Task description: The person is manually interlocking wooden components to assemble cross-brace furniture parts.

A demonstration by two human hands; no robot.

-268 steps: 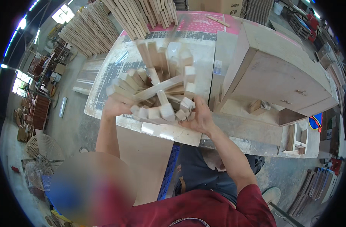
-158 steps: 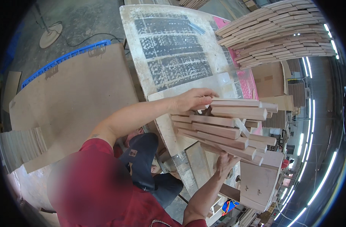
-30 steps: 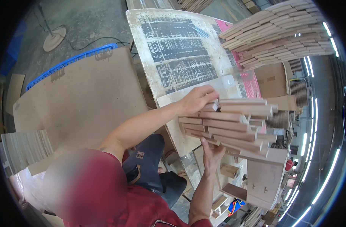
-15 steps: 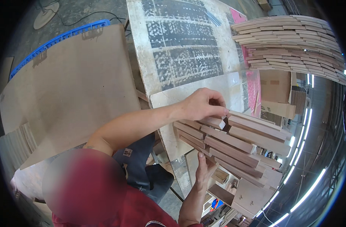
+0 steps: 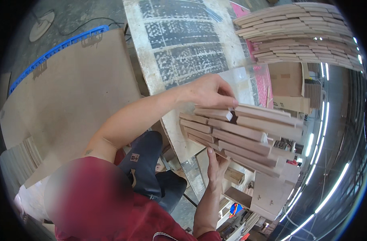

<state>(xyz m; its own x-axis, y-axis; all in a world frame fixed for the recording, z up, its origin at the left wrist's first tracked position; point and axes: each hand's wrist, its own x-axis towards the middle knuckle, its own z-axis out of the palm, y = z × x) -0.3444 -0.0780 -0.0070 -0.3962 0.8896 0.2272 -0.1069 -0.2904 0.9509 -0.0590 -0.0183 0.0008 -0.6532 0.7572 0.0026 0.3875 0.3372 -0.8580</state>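
Several pale brown wooden strips [image 5: 241, 138] lie in a layered bundle beside the worktable's near right edge, with their ends staggered. My left hand [image 5: 211, 91] reaches over from the left, its fingers curled and the tips pinched at the end of an upper strip [image 5: 263, 113]. Lower down, my right hand [image 5: 218, 164] grips the bundle's near side, thumb pointing up against it. The other fingers of that hand are mostly hidden by the wood. One short block [image 5: 215, 114] with a pale end sits below my left hand.
The worktable [image 5: 153, 74] carries dark, white-speckled panels [image 5: 187, 60]. A tall stack of wooden strips [image 5: 296, 32] stands at the far right, near pink sheeting [image 5: 263, 86] and a cardboard box [image 5: 286, 78]. To the left lies a large brown board [image 5: 87, 92] with a blue plastic edge [image 5: 51, 56] behind it.
The whole view has shifted slightly, so the table and far stack appear higher and more to the left. Both hands keep about the same places on the strips.
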